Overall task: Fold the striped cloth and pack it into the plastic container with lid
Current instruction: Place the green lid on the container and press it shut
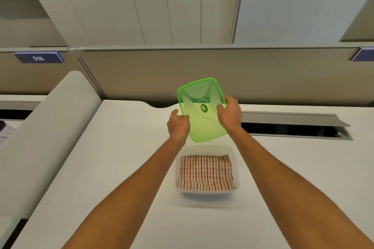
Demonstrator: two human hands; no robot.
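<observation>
Head view: at centre frame the left hand (178, 125) and right hand (229, 114) pinch the long edges of the green lid (202, 97), held tilted. Below it, the folded striped cloth (207, 173) lies in the clear container (235, 159). The lid looks light, probably flexible; edge grips suit it.

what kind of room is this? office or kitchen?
Most likely an office workstation: a white desk backed by a partition panel with a numbered plate reading 016, a cable hatch set into the desk, and tall storage cabinets behind. Nothing kitchen-like shows.
</observation>
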